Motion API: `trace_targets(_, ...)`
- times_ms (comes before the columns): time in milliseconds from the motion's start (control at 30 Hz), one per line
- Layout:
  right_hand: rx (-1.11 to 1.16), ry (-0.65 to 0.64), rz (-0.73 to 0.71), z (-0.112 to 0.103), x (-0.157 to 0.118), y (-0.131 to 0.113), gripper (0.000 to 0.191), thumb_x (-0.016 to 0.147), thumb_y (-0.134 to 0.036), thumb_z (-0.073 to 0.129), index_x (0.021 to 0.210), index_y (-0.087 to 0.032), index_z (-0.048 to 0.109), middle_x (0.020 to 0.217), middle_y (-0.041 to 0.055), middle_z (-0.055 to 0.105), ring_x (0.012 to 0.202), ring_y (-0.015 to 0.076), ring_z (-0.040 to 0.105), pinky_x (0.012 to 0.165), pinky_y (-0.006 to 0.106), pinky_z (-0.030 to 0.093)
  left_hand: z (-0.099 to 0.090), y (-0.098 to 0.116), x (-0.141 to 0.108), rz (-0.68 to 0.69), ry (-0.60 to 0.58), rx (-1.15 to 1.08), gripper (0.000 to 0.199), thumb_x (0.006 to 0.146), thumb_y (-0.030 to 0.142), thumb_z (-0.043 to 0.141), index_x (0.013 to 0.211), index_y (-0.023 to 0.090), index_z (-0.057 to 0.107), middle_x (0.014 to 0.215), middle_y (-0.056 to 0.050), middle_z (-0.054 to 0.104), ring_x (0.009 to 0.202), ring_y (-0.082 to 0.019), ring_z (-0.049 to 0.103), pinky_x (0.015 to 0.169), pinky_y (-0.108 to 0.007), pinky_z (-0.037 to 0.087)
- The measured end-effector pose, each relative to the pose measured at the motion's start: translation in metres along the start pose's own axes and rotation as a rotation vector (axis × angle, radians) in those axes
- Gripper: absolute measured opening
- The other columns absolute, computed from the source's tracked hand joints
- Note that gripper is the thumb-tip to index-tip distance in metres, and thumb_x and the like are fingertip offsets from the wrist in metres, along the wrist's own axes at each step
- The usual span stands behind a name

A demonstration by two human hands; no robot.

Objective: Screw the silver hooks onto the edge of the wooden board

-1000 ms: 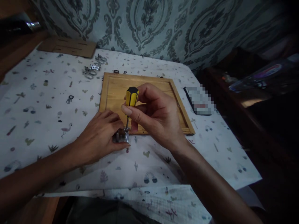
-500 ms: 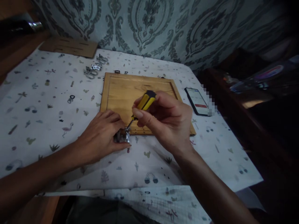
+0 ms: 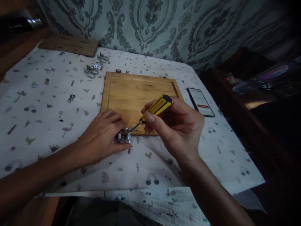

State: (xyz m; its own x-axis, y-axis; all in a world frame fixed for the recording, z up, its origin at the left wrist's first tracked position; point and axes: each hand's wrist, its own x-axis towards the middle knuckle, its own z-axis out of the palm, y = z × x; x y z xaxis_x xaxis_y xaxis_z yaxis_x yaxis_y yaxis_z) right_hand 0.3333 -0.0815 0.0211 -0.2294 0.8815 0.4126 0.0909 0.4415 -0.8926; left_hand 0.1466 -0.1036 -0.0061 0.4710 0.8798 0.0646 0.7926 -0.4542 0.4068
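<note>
A wooden panel (image 3: 131, 94) with a raised frame lies flat on the cloth-covered table. At its near edge sits a metal hinge (image 3: 128, 137), pinched between the thumb and fingers of my left hand (image 3: 103, 135). My right hand (image 3: 181, 125) grips a yellow and black screwdriver (image 3: 158, 106) by its handle. The shaft slants down to the left, and its tip is at the hinge; whether it sits in a screw is too small to tell. Small dark holes show along the panel's near edge, right of the hinge.
Several metal hinges (image 3: 95, 66) lie behind the panel to the left, near a flat piece of cardboard (image 3: 68, 45). A phone (image 3: 200, 102) with a lit screen rests right of the panel. On the far right is a plastic bottle (image 3: 263, 77). Patterned fabric (image 3: 150, 25) rises behind the table.
My right hand has shifted a little to the right, and the screwdriver's handle now leans further right. My left hand stays at the hinge.
</note>
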Motion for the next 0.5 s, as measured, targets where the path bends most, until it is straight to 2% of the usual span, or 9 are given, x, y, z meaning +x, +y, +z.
trace_targets(333,0.001,-0.013,-0.006,0.0019,0.0010,0.0034,0.016,0.079,-0.030,0.075,0.080,-0.021,0.062,0.073,-0.0046,0.061,0.052,0.0070,0.057,0.046,0.020,0.049,-0.0002,0.0002,-0.0004,0.000,0.000,0.005,0.034,0.077,0.047,0.069,0.094,0.018,0.067,0.097,-0.007,0.062,0.100,-0.027,0.051,0.088,-0.044,0.044)
trace_targets(500,0.021,-0.030,0.006,0.0055,-0.0027,-0.0008,0.021,0.076,-0.028,0.078,0.079,-0.022,0.058,0.078,-0.0037,0.063,0.052,0.0075,0.056,0.045,0.021,0.049,0.0000,0.0000,0.0000,-0.002,0.010,-0.003,0.033,0.076,0.046,0.071,0.090,0.016,0.066,0.094,-0.007,0.062,0.097,-0.027,0.052,0.084,-0.044,0.044)
